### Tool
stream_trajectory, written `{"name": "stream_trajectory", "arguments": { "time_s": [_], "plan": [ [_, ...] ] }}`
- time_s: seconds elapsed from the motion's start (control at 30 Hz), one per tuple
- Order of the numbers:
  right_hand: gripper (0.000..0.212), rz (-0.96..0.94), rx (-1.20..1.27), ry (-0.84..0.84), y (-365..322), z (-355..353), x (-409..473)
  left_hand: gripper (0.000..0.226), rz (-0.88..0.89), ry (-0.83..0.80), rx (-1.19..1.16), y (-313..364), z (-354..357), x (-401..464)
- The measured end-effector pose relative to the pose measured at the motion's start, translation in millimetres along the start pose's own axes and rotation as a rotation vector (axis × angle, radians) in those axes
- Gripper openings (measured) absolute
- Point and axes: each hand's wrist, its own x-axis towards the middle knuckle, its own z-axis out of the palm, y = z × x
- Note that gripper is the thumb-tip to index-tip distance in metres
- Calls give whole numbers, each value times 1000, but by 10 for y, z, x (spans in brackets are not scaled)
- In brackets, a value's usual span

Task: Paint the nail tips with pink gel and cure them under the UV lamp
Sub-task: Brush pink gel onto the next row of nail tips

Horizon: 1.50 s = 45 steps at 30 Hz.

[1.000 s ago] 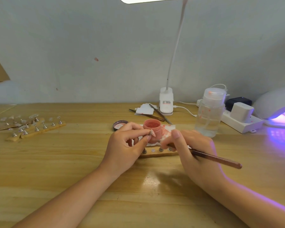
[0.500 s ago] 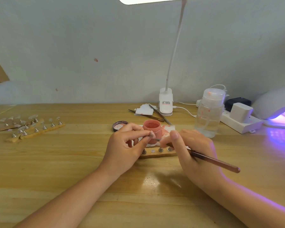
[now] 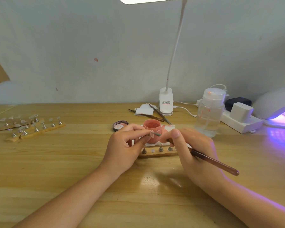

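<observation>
The left hand pinched a small clear nail tip between its thumb and first finger, just in front of the open round pink gel pot. The right hand had its fingers curled round a long thin brown brush, and the brush's thin end touched the nail tip. Under both hands lay a flat wooden strip with little metal stands on the light wooden table. The pot's dark round lid lay just left of the pot. Far to the left sat more wooden strips with clear nail tips. At the right edge, the white dome UV lamp glowed purple. A clear plastic bottle with a white top stood between the pot and the lamp.
</observation>
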Motion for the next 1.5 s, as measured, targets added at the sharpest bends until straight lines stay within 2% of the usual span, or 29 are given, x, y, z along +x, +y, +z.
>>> {"name": "stream_trajectory", "arguments": {
  "time_s": [0.1, 0.27, 0.37, 0.5, 0.63, 0.77, 0.87, 1.07, 1.23, 1.37, 1.5],
  "plan": [
    [50, 55, 59, 2, 8, -23, -10, 23, 10, 2, 4, -10, 8, -3],
    [44, 23, 47, -10, -34, -13, 11, 32, 33, 2, 16, -35, 5, -3],
    [47, 67, 67, -23, -23, -16, -2, 27, 54, 12, 20, -33, 13, -2],
    [44, 9, 40, 12, -34, -12, 9, 27, 62, 11, 15, -38, 15, 5],
    [46, 78, 93, -2, -22, -11, -4, 25, 77, 19, 4, -39, 20, 9],
    [42, 20, 72, 13, -53, -6, 7, 23, 69, 26, -17, -43, 19, 6],
    [45, 58, 100, -20, -38, -12, -4, 21, 72, 31, -17, -40, 20, 7],
    [41, 21, 85, 13, -63, -5, 15, 18, 46, 29, -37, -43, 19, 16],
    [49, 73, 108, 1, -14, -26, -24, 14, -29, 63, -102, -38, 11, 17],
    [42, 84, 182, 52, -47, -30, -13, 10, -55, 79, -82, -25, 2, 18],
    [24, 69, 141, 51, -94, -30, 7, 5, -102, 100, -88, -10, -9, 28]
  ]
}}
